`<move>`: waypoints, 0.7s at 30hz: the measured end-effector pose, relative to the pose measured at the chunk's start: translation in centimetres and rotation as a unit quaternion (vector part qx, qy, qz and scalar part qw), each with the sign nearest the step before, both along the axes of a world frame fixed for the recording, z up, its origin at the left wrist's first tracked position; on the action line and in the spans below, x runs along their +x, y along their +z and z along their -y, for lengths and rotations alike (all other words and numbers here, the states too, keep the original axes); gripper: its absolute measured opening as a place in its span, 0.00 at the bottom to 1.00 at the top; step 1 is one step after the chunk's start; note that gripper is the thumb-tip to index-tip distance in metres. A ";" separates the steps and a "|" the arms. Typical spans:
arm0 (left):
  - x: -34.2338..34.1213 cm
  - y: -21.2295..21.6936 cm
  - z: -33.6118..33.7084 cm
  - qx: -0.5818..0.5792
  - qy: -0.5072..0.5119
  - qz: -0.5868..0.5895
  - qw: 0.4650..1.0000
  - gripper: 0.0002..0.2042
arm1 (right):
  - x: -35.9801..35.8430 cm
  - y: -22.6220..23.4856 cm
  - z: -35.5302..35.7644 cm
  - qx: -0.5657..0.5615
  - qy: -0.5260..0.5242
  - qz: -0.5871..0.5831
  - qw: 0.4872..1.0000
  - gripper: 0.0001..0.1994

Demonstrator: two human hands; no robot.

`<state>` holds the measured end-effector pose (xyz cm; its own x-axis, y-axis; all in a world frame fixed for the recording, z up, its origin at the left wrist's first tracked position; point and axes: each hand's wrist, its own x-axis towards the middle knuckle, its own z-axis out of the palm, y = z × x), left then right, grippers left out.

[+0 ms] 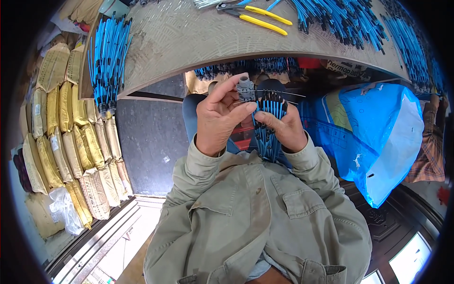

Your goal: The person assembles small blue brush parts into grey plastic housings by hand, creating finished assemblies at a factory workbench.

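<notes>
I have the left hand (213,112) closed around a grey threaded fitting (246,89), just past twelve o'clock of centre, its neck pointing to twelve. The right hand (286,127) grips blue rods (272,106) with black ends beside it; their long axis runs roughly twelve to six, toward the lap. Thin metal rods (294,94) cross them, pointing to three. At twelve I see a worn, scuffed bench (189,42) bearing yellow-handled pliers (265,23); stacked sacks (66,111) fill nine, a blue plastic bag (352,137) three.
</notes>
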<state>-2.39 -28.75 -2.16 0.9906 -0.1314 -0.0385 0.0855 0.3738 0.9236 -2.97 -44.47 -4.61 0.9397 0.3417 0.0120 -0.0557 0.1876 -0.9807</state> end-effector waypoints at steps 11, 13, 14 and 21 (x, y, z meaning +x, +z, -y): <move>-0.3 0.1 0.5 0.069 0.050 0.028 0.996 0.22 | 0.1 0.0 0.0 0.010 -0.024 -0.021 0.999 0.14; -0.1 0.1 0.3 0.069 0.034 0.053 0.996 0.21 | 0.0 0.2 0.0 -0.012 -0.020 -0.036 0.999 0.13; -0.1 0.2 0.3 0.068 0.034 0.054 0.996 0.21 | 0.0 0.3 0.0 -0.023 -0.019 -0.043 0.999 0.13; -0.3 0.5 0.3 0.098 0.031 0.089 0.991 0.21 | -0.1 0.3 -0.2 0.008 -0.029 -0.041 0.999 0.12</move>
